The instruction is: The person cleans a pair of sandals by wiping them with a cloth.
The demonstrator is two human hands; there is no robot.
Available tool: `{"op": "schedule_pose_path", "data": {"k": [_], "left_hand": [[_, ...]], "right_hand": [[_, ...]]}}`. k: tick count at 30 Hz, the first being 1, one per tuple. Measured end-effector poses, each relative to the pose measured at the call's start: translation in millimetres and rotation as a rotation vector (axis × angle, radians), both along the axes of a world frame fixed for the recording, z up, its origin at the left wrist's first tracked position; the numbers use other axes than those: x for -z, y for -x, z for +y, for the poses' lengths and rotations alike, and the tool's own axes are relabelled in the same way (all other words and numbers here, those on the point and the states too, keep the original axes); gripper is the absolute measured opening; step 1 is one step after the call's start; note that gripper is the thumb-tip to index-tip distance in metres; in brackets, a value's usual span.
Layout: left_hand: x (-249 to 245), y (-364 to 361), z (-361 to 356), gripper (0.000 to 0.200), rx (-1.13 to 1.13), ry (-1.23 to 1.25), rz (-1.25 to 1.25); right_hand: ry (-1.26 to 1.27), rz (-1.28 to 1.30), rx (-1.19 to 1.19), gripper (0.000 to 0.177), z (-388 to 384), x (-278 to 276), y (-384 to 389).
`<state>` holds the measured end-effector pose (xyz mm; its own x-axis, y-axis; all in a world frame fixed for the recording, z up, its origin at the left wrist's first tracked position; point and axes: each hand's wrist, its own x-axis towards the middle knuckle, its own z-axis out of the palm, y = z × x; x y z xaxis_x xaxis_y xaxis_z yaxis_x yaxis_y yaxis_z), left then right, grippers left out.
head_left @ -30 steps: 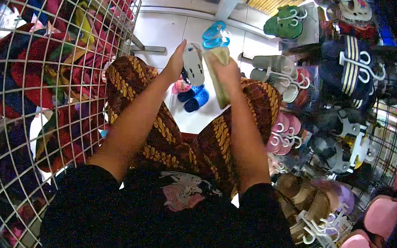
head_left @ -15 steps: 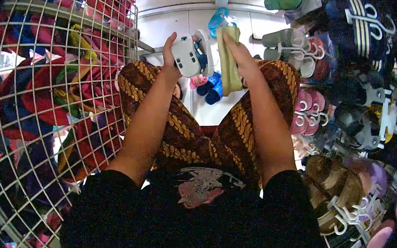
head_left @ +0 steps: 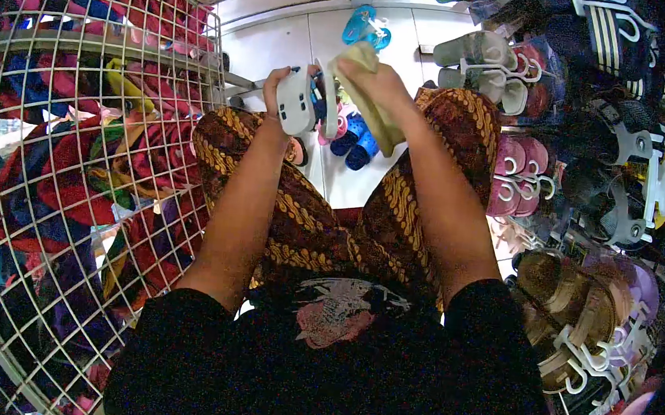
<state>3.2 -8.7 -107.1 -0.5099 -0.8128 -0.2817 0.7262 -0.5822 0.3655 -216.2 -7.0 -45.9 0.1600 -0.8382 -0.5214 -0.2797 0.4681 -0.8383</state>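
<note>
My left hand [head_left: 276, 94] grips a pair of white-soled sandals [head_left: 297, 106] by the outer side. Their soles stand on edge, with small dark patches on the near one and dark blue straps in between. From the right, my right hand [head_left: 384, 89] holds a folded yellow-green cloth [head_left: 380, 124], its upper part close beside the sandals' right edge. Below the cloth on the white tiles lie blue slippers [head_left: 361, 148] and a pink piece of footwear [head_left: 329, 130], partly hidden.
A wire-mesh basket [head_left: 68, 206] full of colourful fabric items rises on the left. Turquoise sandals [head_left: 368, 27] lie farther off on the floor. Along the right hang grey slippers [head_left: 476, 49], pink slippers [head_left: 511, 157] and brown sandals [head_left: 561, 289] on white hangers.
The cloth has moved left toward the sandals and is now bunched and tilted under my right hand. The sandals have turned slightly and shifted a little left.
</note>
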Motion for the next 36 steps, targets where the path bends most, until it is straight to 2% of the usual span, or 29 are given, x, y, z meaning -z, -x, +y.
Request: {"op": "schedule_pose_path", "data": {"k": [2,4,6,9,12,14,17,20,21,24,25,28,29,30,31,32,36], "left_hand": [[4,-1,-1,0.049,-0.079,0.023,-0.04],[-12,2,2,0.047,-0.05,-0.035,-0.076],[-9,1,1,0.045,-0.087,-0.019,-0.198],[-8,6,0,0.046,-0.172,-0.078,-0.168],[-19,4,1,0.046,-0.086,-0.038,-0.177],[-3,-11,-6,0.045,0.027,-0.007,-0.116],[-2,-8,-6,0.046,-0.034,-0.05,-0.28],[-10,-1,-4,0.046,-0.046,-0.079,-0.304],[-29,3,0,0.046,-0.052,-0.045,-0.391],[-29,9,-3,0.047,-0.014,-0.07,-0.411],[-30,5,-3,0.042,0.022,0.038,-0.436],[-29,14,-3,0.034,-0.068,0.055,-0.837],[-27,13,-3,0.029,-0.034,-0.064,-0.804],[-22,13,-1,0.029,-0.065,-0.034,-0.785],[-16,13,1,0.03,-0.096,-0.004,-0.767],[-11,12,1,0.031,-0.126,0.026,-0.75],[-4,7,-4,0.037,-0.188,0.109,-0.982]], "right_hand": [[-0.011,-0.159,0.016,0.068,-2,10,4],[0.022,-0.313,-0.034,0.074,-6,34,-6],[-0.053,-0.03,-0.098,0.07,-6,37,-1],[-0.113,-0.088,0.117,0.066,-8,35,0],[-0.39,-0.58,0.093,0.065,1,12,1],[-0.49,-0.68,0.023,0.064,0,35,0],[-0.58,-0.84,0.016,0.058,2,40,-2],[-0.509,-0.757,0.071,0.057,2,29,-2],[-0.47,-0.722,0.07,0.057,1,25,-1],[-0.365,-0.643,0.091,0.056,-3,19,1],[-0.339,-0.638,0.118,0.056,-4,25,1],[-0.258,-0.508,0.164,0.052,-6,29,0],[-0.212,-0.445,0.173,0.051,-5,29,-2],[-0.166,-0.383,0.18,0.05,-5,28,-3],[-0.054,-0.354,0.116,0.048,-8,40,-5],[-0.05,-0.343,0.103,0.048,-8,51,-3],[-0.028,-0.328,0.024,0.046,-4,41,-6]]}}
